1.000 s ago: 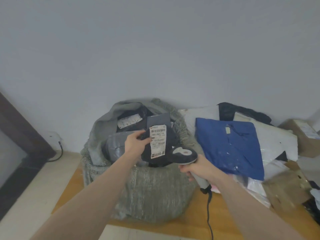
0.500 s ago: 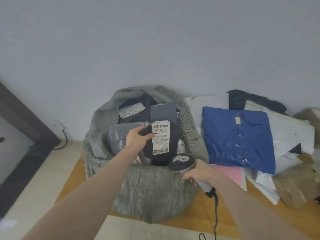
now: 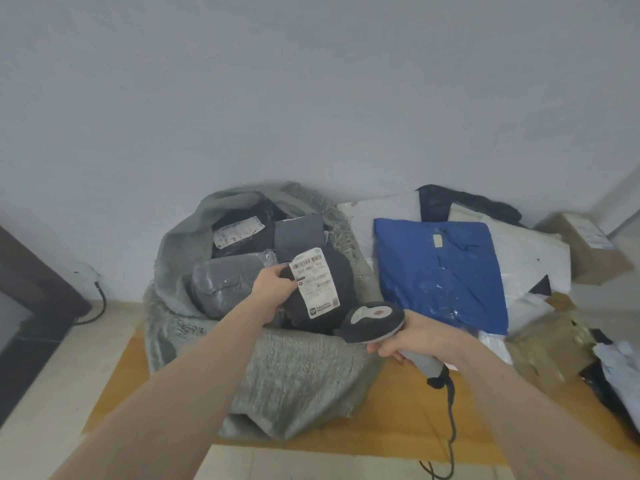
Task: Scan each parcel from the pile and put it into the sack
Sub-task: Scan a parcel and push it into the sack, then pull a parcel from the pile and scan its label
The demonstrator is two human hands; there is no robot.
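My left hand (image 3: 273, 287) grips a dark parcel (image 3: 337, 287) by its left edge, over the open mouth of the grey woven sack (image 3: 294, 372). The parcel's white barcode label (image 3: 314, 282) faces me. My right hand (image 3: 415, 337) holds a grey handheld scanner (image 3: 372, 322) by its handle, its head just below and to the right of the label. Inside the sack lie a grey wrapped parcel (image 3: 225, 284) and other dark parcels. The pile to the right has a blue bag (image 3: 440, 271) on top.
White and black bags and brown cardboard boxes (image 3: 588, 251) lie at the right, against the wall. The sack and pile rest on a brown cardboard sheet (image 3: 398, 410) on a pale floor. The scanner's black cable (image 3: 450, 427) trails down. A dark door frame (image 3: 31, 289) stands at the left.
The parcel has tilted and sunk lower into the sack's mouth. The scanner stays close under its label. The view has shifted slightly.
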